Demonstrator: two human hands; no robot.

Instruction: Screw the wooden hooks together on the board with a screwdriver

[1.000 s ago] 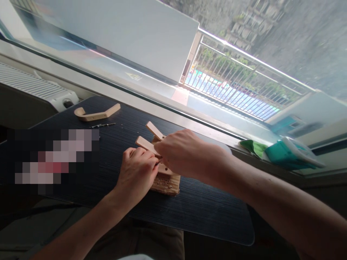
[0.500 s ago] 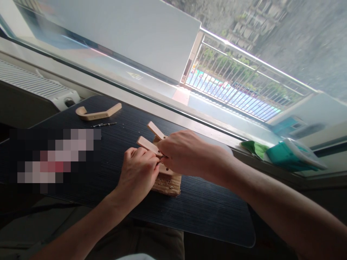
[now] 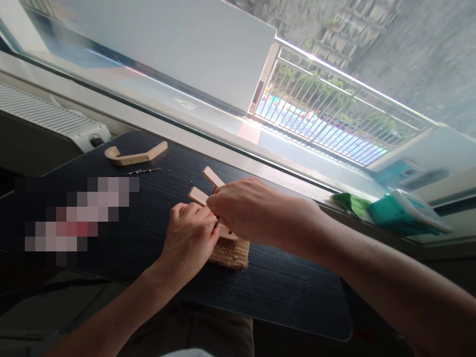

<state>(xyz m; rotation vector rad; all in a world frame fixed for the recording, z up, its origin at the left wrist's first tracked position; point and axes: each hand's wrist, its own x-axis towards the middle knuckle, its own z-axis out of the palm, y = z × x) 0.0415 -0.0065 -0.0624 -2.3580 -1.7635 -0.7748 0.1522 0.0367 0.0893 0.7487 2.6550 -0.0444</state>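
A small wooden block [image 3: 229, 253] with several holes lies on the dark ribbed table [image 3: 282, 292]. Two pale wooden slats [image 3: 208, 174] stick up and away from it toward the window. My left hand [image 3: 189, 237] is curled in a fist against the block's left side, its fingers pressed to the nearer slat. My right hand [image 3: 249, 210] reaches over from the right, fingers pinched on a thin dark tool that points down where the hands meet. What the tool tip touches is hidden.
A bent wooden piece [image 3: 134, 156] lies at the table's far left, with a thin metal bit [image 3: 143, 171] just in front of it. A radiator [image 3: 48, 119] stands at left. Green and teal items [image 3: 394, 213] rest on the window sill at right.
My right hand has shifted slightly left over the nearer slat, covering more of it. My left hand and the block stay where they were.
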